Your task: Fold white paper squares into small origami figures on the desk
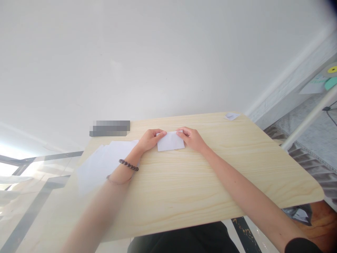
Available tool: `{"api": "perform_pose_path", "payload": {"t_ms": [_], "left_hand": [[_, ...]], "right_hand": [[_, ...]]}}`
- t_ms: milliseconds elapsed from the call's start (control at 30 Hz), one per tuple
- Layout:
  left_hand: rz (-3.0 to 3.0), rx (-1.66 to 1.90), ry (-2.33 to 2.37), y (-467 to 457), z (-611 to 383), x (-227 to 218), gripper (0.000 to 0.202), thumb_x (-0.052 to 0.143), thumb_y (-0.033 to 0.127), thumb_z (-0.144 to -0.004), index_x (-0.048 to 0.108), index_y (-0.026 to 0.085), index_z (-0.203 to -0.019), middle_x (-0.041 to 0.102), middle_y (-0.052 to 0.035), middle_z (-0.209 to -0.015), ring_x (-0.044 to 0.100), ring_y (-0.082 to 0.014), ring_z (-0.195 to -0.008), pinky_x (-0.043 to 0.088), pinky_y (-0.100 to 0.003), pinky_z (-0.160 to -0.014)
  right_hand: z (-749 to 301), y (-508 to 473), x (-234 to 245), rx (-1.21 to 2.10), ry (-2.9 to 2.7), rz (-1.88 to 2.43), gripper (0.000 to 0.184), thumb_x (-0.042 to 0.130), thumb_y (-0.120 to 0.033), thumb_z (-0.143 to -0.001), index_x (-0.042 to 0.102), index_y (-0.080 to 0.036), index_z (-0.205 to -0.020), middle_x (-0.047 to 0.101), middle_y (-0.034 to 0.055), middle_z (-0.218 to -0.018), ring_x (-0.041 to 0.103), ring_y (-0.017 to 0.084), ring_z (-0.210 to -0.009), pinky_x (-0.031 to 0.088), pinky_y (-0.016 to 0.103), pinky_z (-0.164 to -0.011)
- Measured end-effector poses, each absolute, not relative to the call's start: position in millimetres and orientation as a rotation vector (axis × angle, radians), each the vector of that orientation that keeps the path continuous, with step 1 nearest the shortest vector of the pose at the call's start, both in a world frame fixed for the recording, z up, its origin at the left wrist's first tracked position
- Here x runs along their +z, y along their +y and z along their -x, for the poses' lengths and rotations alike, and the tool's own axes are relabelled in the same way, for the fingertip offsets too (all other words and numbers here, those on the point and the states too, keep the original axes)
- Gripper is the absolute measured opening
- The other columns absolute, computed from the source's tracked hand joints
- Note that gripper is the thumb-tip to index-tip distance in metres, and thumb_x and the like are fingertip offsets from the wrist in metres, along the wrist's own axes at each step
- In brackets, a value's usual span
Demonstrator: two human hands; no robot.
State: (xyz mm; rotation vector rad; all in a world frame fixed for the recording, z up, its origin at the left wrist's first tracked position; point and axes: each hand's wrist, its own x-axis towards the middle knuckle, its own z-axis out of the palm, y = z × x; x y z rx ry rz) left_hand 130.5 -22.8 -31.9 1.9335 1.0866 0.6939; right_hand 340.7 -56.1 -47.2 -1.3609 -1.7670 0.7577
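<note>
Indoors, pale wooden table (pixel 210 196), folded paper (pixel 170 141), white wall (pixel 131 52)

Pale wooden table (pixel 200 189) bears folded paper (pixel 170 141), loose sheets (pixel 105 161), scrap (pixel 231 116).

You face a plain white wall (pixel 131 52) behind a light wood-grain table (pixel 210 189). On your left, strong daylight washes out a dark window frame (pixel 39 157); pale skirting (pixel 289 80) runs right.

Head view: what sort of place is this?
Probably a home or office room: a pale wooden table at a plain white wall, with loose white sheets and a folded paper.
</note>
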Motion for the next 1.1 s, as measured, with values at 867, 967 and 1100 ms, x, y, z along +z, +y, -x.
{"api": "perform_pose_path", "payload": {"t_ms": [867, 967, 1100], "left_hand": [[-1.931, 0.664, 1.120, -23.1, -131.2, -32.7, 0.051, 0.044, 0.059, -0.075, 0.067, 0.013, -0.084, 0.065, -0.0039, -0.077, 0.054, -0.0157, -0.068, 0.039, -0.023, -0.059], [-1.923, 0.651, 1.119, -22.7, -131.1, -33.1, 0.051, 0.045, 0.058, -0.075, 0.067, 0.014, -0.086, 0.066, -0.0042, -0.080, 0.055, -0.0165, -0.070, 0.040, -0.024, -0.060], [-1.933, 0.649, 1.112, -22.4, -131.1, -33.3, 0.049, 0.045, 0.057, -0.075, 0.066, 0.014, -0.087, 0.066, -0.0046, -0.082, 0.055, -0.0167, -0.071, 0.040, -0.024, -0.061]], "right_hand": [[-340.0, -55.9, -47.6, 0.797, -1.747, 1.336, 0.034, 0.048, -0.046, -0.077, 0.061, -0.017, -0.089, 0.060, 0.0015, -0.071, 0.052, 0.012, -0.061, 0.040, 0.024, -0.056], [-340.7, -56.0, -48.1, 0.803, -1.748, 1.329, 0.033, 0.048, -0.046, -0.077, 0.060, -0.018, -0.089, 0.061, 0.0021, -0.076, 0.053, 0.012, -0.064, 0.041, 0.024, -0.058], [-340.7, -55.9, -47.6, 0.803, -1.757, 1.326, 0.031, 0.050, -0.044, -0.077, 0.060, -0.018, -0.089, 0.062, 0.0020, -0.076, 0.053, 0.013, -0.065, 0.041, 0.024, -0.059]]}}
